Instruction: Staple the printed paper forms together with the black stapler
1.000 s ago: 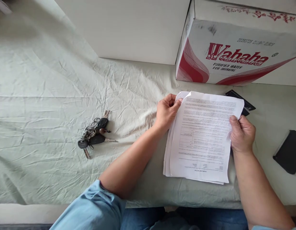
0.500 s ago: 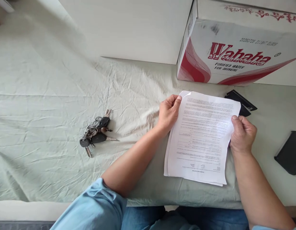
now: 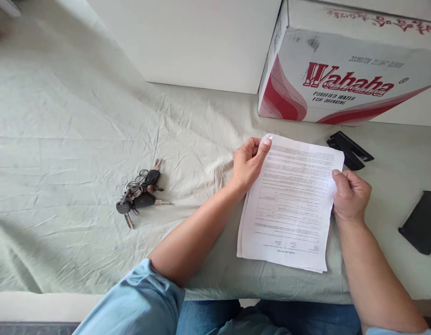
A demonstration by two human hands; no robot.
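**Loose sheets squared into one stack**

The papers (image 3: 288,204), fanned a second ago, now lie aligned on the cloth-covered counter (image 3: 79,139). Left hand (image 3: 248,164) pinches the far corner; right hand (image 3: 351,195) grips the right edge, fingers closed on it. Beyond: stapler (image 3: 350,150), box (image 3: 344,79).

Left hand (image 3: 248,165) and right hand (image 3: 350,195), fingers curled.
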